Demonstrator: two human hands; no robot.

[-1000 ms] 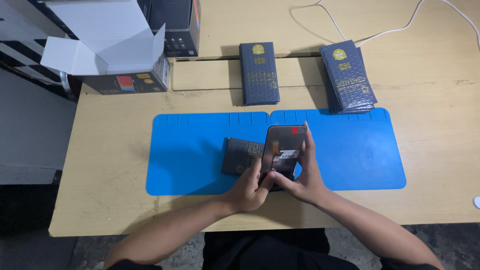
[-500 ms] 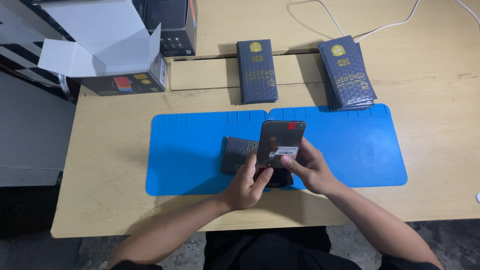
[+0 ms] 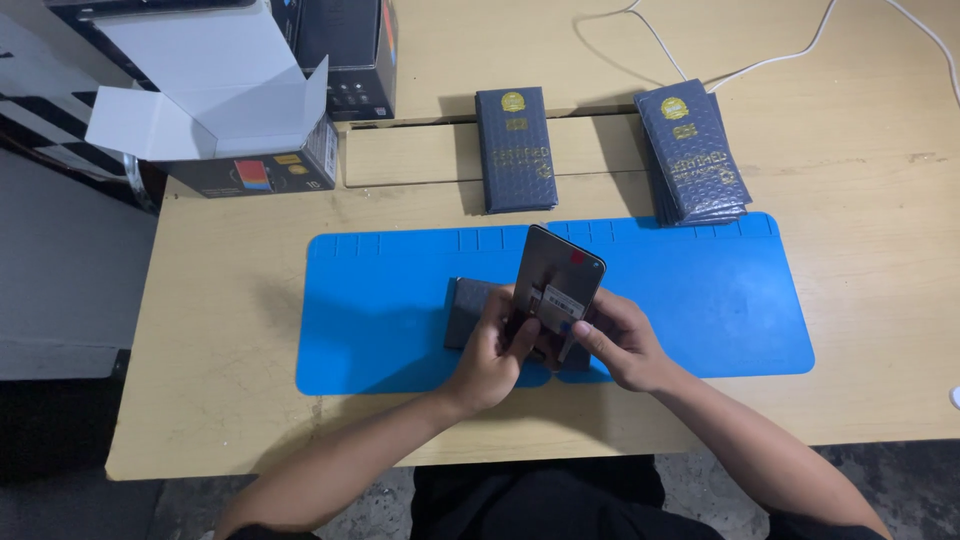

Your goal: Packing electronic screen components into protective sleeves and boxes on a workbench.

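A person's left hand (image 3: 492, 352) and right hand (image 3: 618, 343) together grasp a dark phone (image 3: 556, 290), tilted up above a blue work mat (image 3: 380, 300) on a wooden table (image 3: 230, 270). A dark padded pouch (image 3: 466, 312) lies on the mat just beneath. 2 stacks of similar pouches (image 3: 514, 148) sit beyond, near an open cardboard box (image 3: 222, 110).
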